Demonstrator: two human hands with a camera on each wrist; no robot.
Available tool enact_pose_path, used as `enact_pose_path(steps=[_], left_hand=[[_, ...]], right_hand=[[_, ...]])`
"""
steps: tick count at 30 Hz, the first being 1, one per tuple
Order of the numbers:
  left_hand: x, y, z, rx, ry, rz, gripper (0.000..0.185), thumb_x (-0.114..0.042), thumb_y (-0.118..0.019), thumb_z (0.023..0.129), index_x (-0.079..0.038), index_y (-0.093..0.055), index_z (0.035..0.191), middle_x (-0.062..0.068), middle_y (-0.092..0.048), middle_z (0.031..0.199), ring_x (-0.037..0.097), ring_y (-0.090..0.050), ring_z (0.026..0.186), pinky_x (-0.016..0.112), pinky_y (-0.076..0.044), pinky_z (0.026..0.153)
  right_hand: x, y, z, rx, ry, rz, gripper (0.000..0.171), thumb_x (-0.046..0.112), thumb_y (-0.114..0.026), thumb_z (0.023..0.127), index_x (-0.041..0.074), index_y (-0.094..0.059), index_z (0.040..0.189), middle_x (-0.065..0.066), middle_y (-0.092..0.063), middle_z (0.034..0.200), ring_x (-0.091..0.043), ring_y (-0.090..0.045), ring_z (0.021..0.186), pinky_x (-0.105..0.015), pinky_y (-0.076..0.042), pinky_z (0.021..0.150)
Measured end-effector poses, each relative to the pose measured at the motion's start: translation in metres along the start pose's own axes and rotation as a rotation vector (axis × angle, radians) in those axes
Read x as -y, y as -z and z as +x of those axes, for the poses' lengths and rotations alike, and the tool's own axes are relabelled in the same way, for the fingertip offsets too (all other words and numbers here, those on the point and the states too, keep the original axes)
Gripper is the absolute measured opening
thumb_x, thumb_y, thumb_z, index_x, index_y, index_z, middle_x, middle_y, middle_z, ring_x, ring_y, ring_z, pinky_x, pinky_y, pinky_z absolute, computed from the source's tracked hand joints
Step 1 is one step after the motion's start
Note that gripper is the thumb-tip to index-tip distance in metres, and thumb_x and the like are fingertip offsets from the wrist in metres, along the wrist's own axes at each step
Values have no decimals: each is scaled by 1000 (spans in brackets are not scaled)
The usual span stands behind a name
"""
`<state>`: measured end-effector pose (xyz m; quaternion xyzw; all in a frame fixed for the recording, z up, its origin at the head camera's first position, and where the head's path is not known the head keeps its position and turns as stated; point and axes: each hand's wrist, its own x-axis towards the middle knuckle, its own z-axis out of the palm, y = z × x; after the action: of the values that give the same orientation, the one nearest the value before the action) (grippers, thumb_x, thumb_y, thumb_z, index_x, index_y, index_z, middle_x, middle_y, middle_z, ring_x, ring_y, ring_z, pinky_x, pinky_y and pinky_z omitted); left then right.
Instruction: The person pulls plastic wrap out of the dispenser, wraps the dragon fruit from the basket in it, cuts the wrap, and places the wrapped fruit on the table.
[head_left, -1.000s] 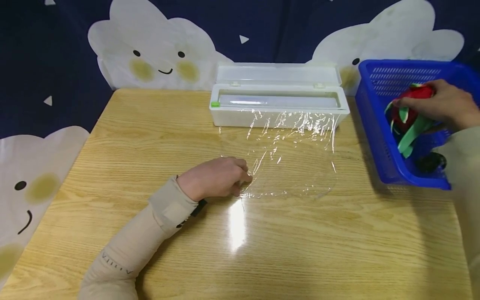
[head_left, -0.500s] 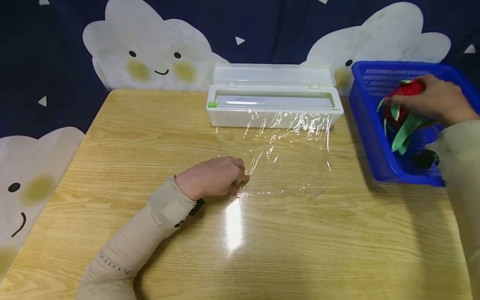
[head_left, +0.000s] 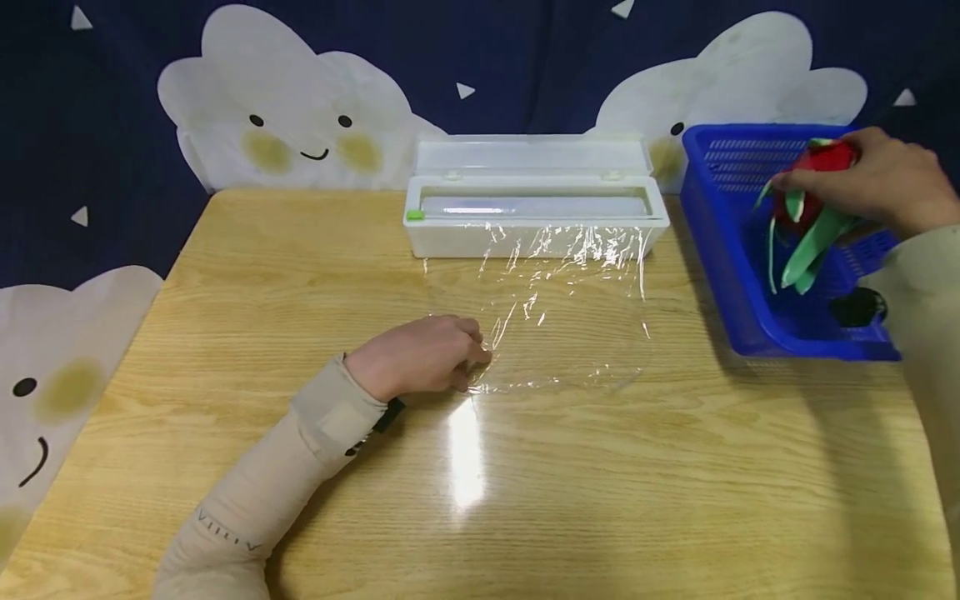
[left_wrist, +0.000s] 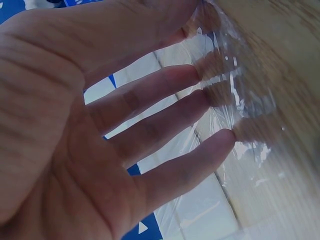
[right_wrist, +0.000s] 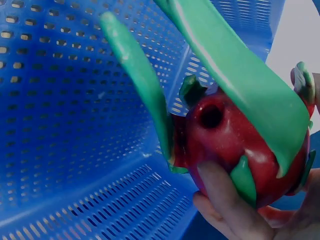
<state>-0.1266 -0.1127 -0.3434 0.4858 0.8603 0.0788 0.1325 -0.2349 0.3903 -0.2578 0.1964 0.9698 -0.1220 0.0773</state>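
My left hand (head_left: 420,357) pinches the near left corner of a sheet of cling film (head_left: 570,333) between thumb and forefinger. In the left wrist view the other fingers stretch along the film (left_wrist: 240,105). The sheet runs from a white cling film dispenser (head_left: 532,242), whose lid stands raised behind its roll. My right hand (head_left: 896,183) grips a red dragon fruit (right_wrist: 230,150) with long green leaf scales, fingers round its side. The fruit is held over the blue basket (head_left: 750,321), its scales hanging down into it.
A dark, rounded object (head_left: 858,308) lies in the basket near its front side, partly hidden by the right sleeve. A small green piece (head_left: 415,215) sits at the dispenser's left end. A dark blue cloth (head_left: 510,67) with cloud prints hangs behind the wooden table (head_left: 600,492).
My right hand has raised the dragon fruit slightly and shifted it rightward relative to the basket. The left hand keeps its pinch on the cling film. The head view has turned a little right.
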Motion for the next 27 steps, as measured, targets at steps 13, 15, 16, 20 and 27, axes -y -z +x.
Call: enact_pose_path(steps=[13,15,16,20,27], left_hand=[[0,1,0,-1,-10,-18,12,-17,-84,85,-14,-75,93,2,-69,94,14,-64,87,27,-60,82],[0,1,0,4,-8,-18,13,-17,-84,85,-14,-75,93,2,-70,94,14,-64,87,26,-60,82],[1,1,0,6,-7,-19,13,-17,-84,85,-14,-75,94,2,-70,94,14,-64,87,26,-60,82],[0,0,0,9,-4,-19,12,-17,-84,86,-14,-75,94,2,-69,93,14,-64,86,26,-60,81],[-1,2,0,22,12,-15,11,-17,-83,87,-16,-75,94,1,-69,94,13,-64,87,27,-60,82]], right_hand=[[10,18,-16,-76,94,-50,106,67,-49,97,-7,-7,162,-48,-29,148,-64,-42,115,-75,-50,94],[14,20,-17,-84,113,-49,105,64,-52,98,-6,-8,162,-48,-30,148,-65,-42,116,-75,-50,93],[16,21,-18,-89,120,-51,105,64,-53,98,-6,-8,162,-48,-30,147,-65,-42,116,-75,-50,94],[24,24,-26,-109,143,-68,102,59,-57,98,-4,-9,162,-48,-25,148,-66,-34,125,-78,-47,98],[35,27,-41,-154,170,-88,100,54,-62,96,5,-8,165,-45,-14,159,-69,-23,139,-83,-38,104]])
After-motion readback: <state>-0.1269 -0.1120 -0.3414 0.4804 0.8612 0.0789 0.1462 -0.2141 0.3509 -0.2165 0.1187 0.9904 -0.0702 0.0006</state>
